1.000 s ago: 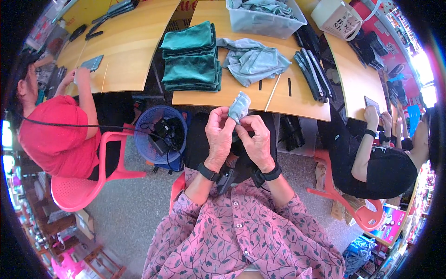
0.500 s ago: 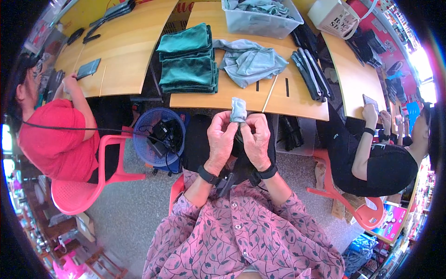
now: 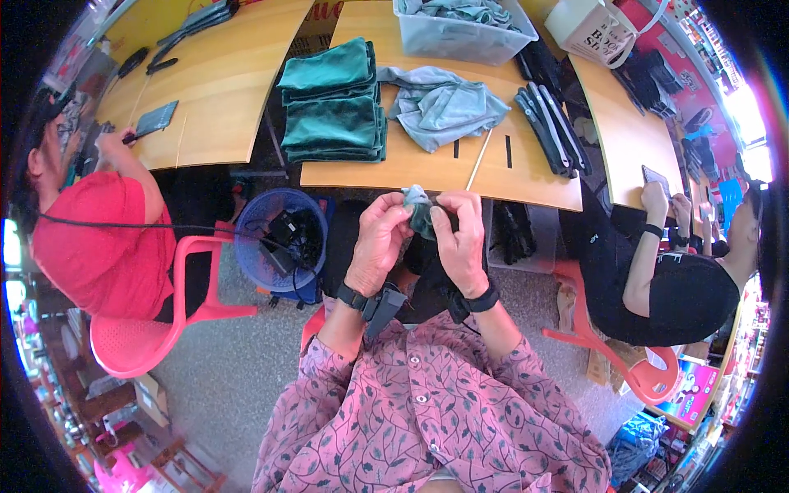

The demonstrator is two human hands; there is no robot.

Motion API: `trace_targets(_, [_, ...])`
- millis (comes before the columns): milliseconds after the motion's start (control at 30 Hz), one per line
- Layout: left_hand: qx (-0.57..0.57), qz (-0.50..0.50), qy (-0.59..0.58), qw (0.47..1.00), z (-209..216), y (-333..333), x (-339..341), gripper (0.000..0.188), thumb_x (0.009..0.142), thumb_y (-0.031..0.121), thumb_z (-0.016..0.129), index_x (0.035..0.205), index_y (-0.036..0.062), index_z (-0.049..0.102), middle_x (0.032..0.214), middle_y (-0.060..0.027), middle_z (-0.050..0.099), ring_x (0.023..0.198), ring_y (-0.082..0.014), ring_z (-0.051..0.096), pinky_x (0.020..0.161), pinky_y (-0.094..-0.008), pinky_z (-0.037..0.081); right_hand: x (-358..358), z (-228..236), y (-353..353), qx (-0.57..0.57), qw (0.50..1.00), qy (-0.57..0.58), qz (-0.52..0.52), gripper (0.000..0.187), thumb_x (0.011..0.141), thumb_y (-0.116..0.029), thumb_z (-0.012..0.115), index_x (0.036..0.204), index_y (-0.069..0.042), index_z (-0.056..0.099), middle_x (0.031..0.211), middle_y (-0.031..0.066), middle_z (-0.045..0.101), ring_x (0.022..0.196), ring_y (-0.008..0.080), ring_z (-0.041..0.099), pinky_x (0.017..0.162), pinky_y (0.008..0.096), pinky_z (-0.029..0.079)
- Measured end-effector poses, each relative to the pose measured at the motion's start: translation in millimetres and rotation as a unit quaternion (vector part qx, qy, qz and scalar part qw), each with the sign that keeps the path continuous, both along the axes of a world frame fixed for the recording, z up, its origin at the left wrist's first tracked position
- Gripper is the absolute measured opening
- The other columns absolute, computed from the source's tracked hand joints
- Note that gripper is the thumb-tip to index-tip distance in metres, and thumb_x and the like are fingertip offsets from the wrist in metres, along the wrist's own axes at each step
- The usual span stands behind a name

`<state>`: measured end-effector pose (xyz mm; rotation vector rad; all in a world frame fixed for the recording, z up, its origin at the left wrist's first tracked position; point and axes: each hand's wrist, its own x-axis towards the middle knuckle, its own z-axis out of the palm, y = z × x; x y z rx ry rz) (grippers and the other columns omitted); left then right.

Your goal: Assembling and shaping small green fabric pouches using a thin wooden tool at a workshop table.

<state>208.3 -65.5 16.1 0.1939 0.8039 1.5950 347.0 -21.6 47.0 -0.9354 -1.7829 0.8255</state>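
Observation:
Between my two hands, just in front of the table's near edge, is a small piece of cloth (image 3: pixel 420 218), pale grey-green on top and dark green below. My left hand (image 3: pixel 380 238) pinches its left side between thumb and fingers. On the other side, the thumb and fingers of my right hand (image 3: pixel 462 246) grip the cloth too. Beyond them on the wooden table (image 3: pixel 411 178) lie two stacks of folded dark green velvet cloth (image 3: pixel 333 130) and a crumpled pale grey-green cloth (image 3: pixel 448 107). A thin wooden stick (image 3: pixel 479 160) points toward me near my right hand.
A translucent bin (image 3: pixel 464 41) of pale cloth stands at the table's back, with folded black-and-grey items (image 3: pixel 546 131) at its right. A blue basket (image 3: pixel 279 238) holding black devices sits on the floor at left. People in red (image 3: pixel 103 246) and black (image 3: pixel 690 300) sit either side.
The cloth was upright and pale; now it is bunched lower, with dark green showing. My hands have shifted their grip and turned slightly. The person in red has moved a hand near the tablet-like item.

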Motion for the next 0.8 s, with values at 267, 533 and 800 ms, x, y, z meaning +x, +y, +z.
trace_targets(267, [0.024, -0.003, -0.02, 0.999, 3, -1, 3, 0.017, 0.086, 0.003, 0.065, 0.102, 0.0069, 0.059, 0.088, 0.0003, 0.064, 0.072, -0.0075, 0.057, 0.066, -0.0223, 0.048, 5, 0, -1, 0.125, 0.985, -0.119, -0.008, 0.025, 0.071, -0.004, 0.077, 0.09, -0.006, 0.062, 0.087, 0.0077, 0.06, 0.083, 0.0261, 0.058, 0.07, 0.0352, 0.041])
trace_targets(533, [0.048, -0.025, 0.069, 0.996, 12, -6, -2, 0.018, 0.085, 0.0, 0.065, 0.1, 0.0065, 0.058, 0.088, 0.0017, 0.062, 0.074, -0.0052, 0.057, 0.067, -0.0206, 0.047, 7, 2, -2, 0.043, 0.997, -0.041, 0.043, 0.017, 0.072, 0.0, 0.075, 0.08, -0.005, 0.06, 0.078, 0.0066, 0.059, 0.074, 0.0251, 0.056, 0.068, 0.0347, 0.042])
trace_targets(800, [0.042, -0.048, 0.27, 0.961, 28, 1, -2, 0.023, 0.081, -0.004, 0.065, 0.102, 0.0026, 0.057, 0.091, 0.0011, 0.062, 0.079, -0.0046, 0.056, 0.072, -0.0206, 0.047, 10, 14, -5, 0.102, 0.994, -0.037, 0.022, 0.016, 0.076, 0.001, 0.073, 0.083, -0.004, 0.06, 0.082, 0.0096, 0.06, 0.077, 0.0269, 0.057, 0.069, 0.0351, 0.046])
